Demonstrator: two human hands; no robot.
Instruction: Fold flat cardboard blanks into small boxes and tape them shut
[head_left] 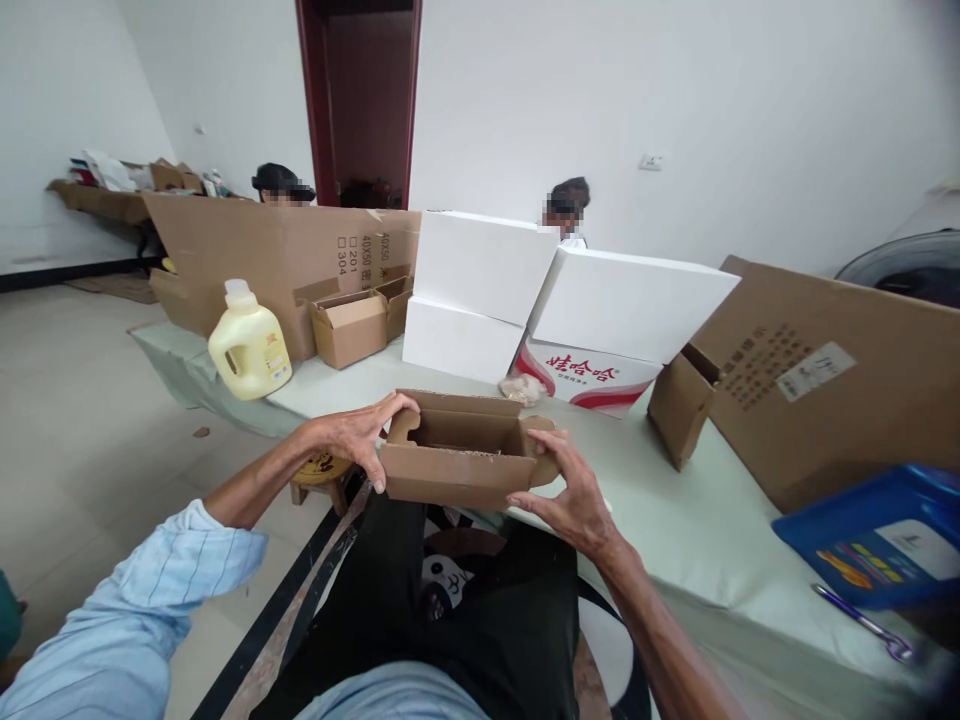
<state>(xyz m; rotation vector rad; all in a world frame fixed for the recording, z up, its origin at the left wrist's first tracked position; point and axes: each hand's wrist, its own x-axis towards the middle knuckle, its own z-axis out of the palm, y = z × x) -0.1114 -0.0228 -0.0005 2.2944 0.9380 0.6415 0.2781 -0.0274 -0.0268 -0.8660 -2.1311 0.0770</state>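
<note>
An open cardboard box [457, 475] is held level over my lap, at the near edge of the table. My left hand [367, 437] grips its left end, fingers over the top edge and thumb low on the front corner. Gripping the right end is my right hand [570, 490], with its fingers at the end flap and its thumb on the front side. The top of the box faces me, and its inside looks bare cardboard as far as I can see. Just behind it on the table lies a small crumpled clear bag [523, 388].
On the green-covered table [720, 520] stand a yellow jug [251, 345], small cardboard boxes [352, 325], white boxes [480, 265], and large cardboard panels [840, 370]. At the right are a blue jug [885, 540] and a purple-handled tool [862, 620]. Two people sit beyond.
</note>
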